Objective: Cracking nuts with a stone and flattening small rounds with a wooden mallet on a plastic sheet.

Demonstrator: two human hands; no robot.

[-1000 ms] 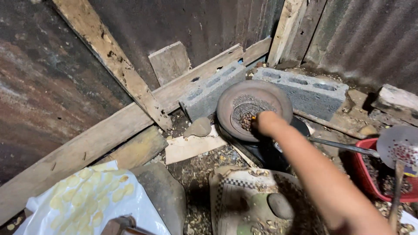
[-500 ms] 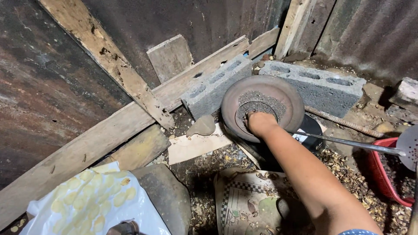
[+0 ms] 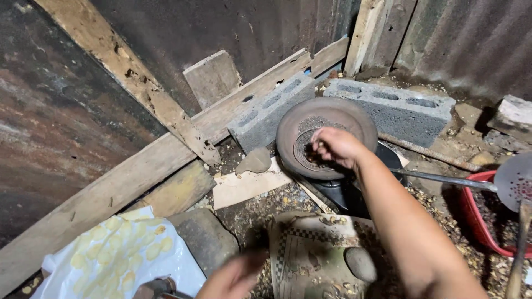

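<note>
R hand (image 3: 332,147) is stretched forward over the rusty round disc (image 3: 324,138), fingers curled together and pinching something small and dark above the disc's centre grille (image 3: 307,152); what exactly is in the pinch is too small to tell, prob 1 of the little dark kernels lying in the grille. Hand sits right over the middle of the disc, slightly toward its R edge, so the grille lies just below and a touch L of the fingertips. No long axis to speak of, the disc is round and tilted a bit toward the camera.

L hand (image 3: 233,277) is low at the bottom edge of view, blurred, fingers loosely bent; can't tell if it holds anything. It's near the patterned sack (image 3: 310,254) with a smooth grey stone (image 3: 360,263) on it, well apart from the disc. R hand is the nearer 1 by far.

Outward from the disc: 2 grey concrete blocks (image 3: 388,108) meet in a corner behind it, a black pot (image 3: 341,194) shows under its near edge. A long metal skimmer (image 3: 512,180) reaches in from the R, its handle passing just beside the R forearm, its perforated bowl over a red basket (image 3: 474,218). Shell litter on the floor around. Far L, a white plastic bag (image 3: 111,257) with yellow spots
</note>
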